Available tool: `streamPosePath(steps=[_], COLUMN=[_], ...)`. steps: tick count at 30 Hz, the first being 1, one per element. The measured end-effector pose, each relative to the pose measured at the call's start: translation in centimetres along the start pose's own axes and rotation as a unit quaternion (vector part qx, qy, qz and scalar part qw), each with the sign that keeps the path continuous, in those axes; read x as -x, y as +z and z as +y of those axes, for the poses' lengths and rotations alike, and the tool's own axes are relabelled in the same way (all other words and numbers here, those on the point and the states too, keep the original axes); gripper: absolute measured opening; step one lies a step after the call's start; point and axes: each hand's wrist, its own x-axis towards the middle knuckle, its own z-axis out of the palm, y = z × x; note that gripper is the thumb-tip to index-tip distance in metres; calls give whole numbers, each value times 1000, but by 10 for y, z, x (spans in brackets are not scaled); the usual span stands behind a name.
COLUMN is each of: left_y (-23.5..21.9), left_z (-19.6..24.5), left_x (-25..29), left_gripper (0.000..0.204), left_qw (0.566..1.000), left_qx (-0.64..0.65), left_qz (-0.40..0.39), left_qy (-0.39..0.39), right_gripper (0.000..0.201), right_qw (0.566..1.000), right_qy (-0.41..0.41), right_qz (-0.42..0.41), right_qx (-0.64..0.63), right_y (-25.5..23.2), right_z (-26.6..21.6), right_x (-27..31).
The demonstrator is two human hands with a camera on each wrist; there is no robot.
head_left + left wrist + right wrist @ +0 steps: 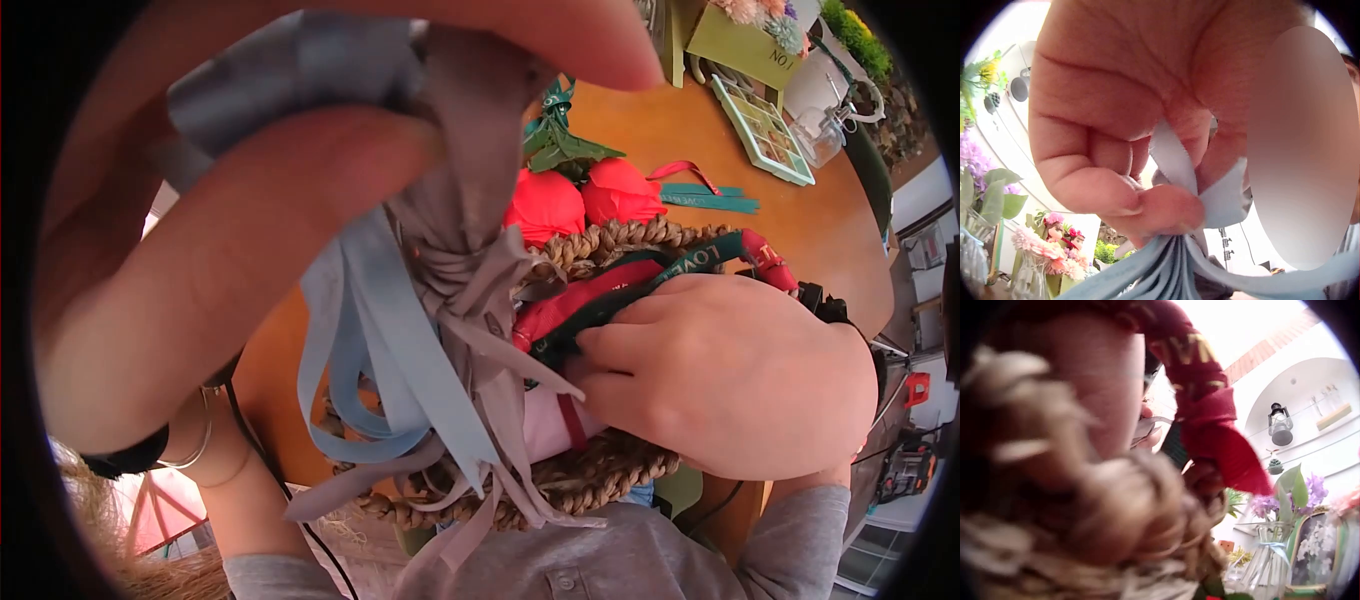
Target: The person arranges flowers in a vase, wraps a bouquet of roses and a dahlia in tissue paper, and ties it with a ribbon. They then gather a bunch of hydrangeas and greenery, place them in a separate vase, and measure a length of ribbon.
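Note:
Close to the head camera, my left hand (pixel 230 225) is raised and pinches a gathered bunch of ribbons between thumb and fingers. Grey ribbon (pixel 470 150) and light-blue ribbon (pixel 385 290) hang from it in loops and loose tails. In the left wrist view the pale blue folds (pixel 1175 262) fan out below the pinching fingertips. My right hand (pixel 740 370) reaches down into a braided woven basket (pixel 640 235), its fingertips hidden among red and dark green ribbons. The basket's handle, wrapped in red printed ribbon (pixel 1200 356), arches beside that hand in the right wrist view.
Two red artificial roses (pixel 620 190) lie behind the basket on the wooden table (pixel 830 240), near flat green ribbon strips (pixel 710 197). Farther back are a divided tray (pixel 765 130), a glass bottle (pixel 820 135) and a flower box (pixel 745 45).

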Motion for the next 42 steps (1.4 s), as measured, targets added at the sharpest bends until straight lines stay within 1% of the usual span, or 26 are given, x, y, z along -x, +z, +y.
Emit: streamPosePath(steps=[1, 4, 5, 6, 7, 8, 9, 10, 11, 13, 14, 16, 17, 19, 22, 25, 28, 31, 32, 35, 38, 42], left_y=[1, 4, 5, 5, 6, 7, 9, 10, 11, 16, 18, 19, 19, 19, 18, 18, 20, 18, 16, 16, 18, 16], left_z=[0, -2, -3, -5, -5, -5, -5, -5, -7, -8, -8, -7, -6, -4, -5, -4, -4, -4, -4, -4, -3, -4], left_x=[0, -3, -5, -8, -9, -10, -13, -14, -15, -15, -16, -15, -16, -18, -15, -16, -17, -17, -17, -17, -15, -16], left_gripper=[32, 32, 32, 32, 32, 32, 32, 32, 32, 31, 31, 31, 31, 31, 31, 31, 30, 30, 30, 31, 30, 31], left_qw=[1000, 1000, 1000, 997, 993, 987, 987, 987, 989, 992, 993, 994, 994, 995, 995, 995, 996, 994, 993, 997, 995, 997], left_qx=[5, -5, -9, 69, 110, 150, 154, 150, 143, 123, 116, 108, 107, 99, 95, 94, 88, 105, 116, 71, 97, 64], left_qz=[-3, -12, -14, -31, -41, -51, -49, -47, -44, -38, -36, -30, -28, -24, -19, -15, -12, -19, -26, -22, -1, 2], left_qy=[-8, -20, -20, -19, -18, -17, -11, -8, -4, -3, -3, -5, -3, -4, -8, -9, -7, -9, -8, 19, 1, 35], right_gripper=[17, 20, 23, 24, 26, 28, 29, 31, 31, 31, 30, 29, 27, 25, 21, 17, 15, 14, 14, 15, 17, 20], right_qw=[1000, 999, 999, 1000, 1000, 999, 999, 998, 997, 993, 991, 990, 992, 992, 988, 990, 986, 987, 988, 989, 990, 992], right_qy=[28, 37, 25, 19, 13, 25, 31, 37, 37, 38, 36, 33, 47, 59, 89, 97, 109, 87, 88, 87, 78, 64], right_qz=[2, -27, -25, -23, -22, -33, -39, -44, -20, 4, 0, -4, 30, 63, 58, 51, 63, 77, 63, 52, 52, 47], right_qx=[-1, -2, 4, 4, 5, 18, 21, 25, 70, 115, 126, 138, 114, 91, 112, 88, 108, 109, 110, 108, 101, 95], right_y=[2, 0, 0, 1, 0, -1, -2, -4, -6, -10, -14, -11, -3, 3, 5, 9, 11, 9, 8, 7, 7, 6], right_z=[0, 0, 0, 0, 0, -1, -2, -4, -8, -13, -14, -13, -10, -9, -10, -7, -7, -5, -4, -4, -3, -2], right_x=[0, -1, -2, -2, -3, -4, -5, -7, -10, -14, -16, -15, -13, -12, -12, -8, -7, -6, -6, -6, -6, -5])
